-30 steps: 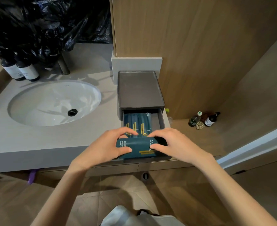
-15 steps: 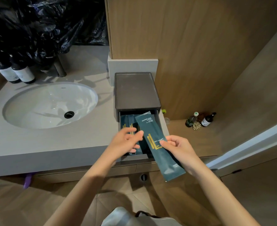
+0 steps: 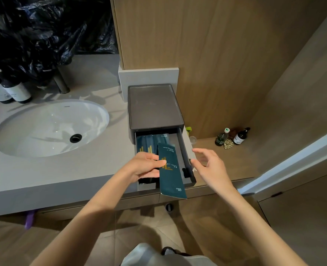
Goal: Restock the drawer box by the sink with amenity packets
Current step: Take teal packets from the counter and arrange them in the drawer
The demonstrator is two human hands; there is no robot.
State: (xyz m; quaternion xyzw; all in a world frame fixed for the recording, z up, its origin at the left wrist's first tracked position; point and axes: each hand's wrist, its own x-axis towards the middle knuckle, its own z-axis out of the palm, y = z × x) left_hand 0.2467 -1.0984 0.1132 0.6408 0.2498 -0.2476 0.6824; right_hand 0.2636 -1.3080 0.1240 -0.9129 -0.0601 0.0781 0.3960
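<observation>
- Teal foil of the amenity packet (image 3: 171, 169) is hanging nearest, its lower end sticking out past the front of the drawer (image 3: 184, 146) and the edge of the counter (image 3: 101, 164), its upper end reaching over the drawer.
- The left hand (image 3: 142, 167) is pinching the packet's left edge, thumb on top and fingers curled beneath. From that grip it should be sliding the packet forward and flat rather than dropping it.
- The right hand (image 3: 211, 167) is hovering just beside the drawer's right wall, fingers spread and slightly bent, holding nothing. It is sitting well placed to steady the drawer or square up the packet's free edge.
- Stocked packets (image 3: 145, 145) are lying lengthwise along the left side, leaving bare floor on the right. The new one should be going in parallel to them, into that gap.
- Beyond, the drawer box (image 3: 153, 108) is standing on the counter beside the sink (image 3: 51, 127). Everything is needing to lie flat before the drawer closes.
</observation>
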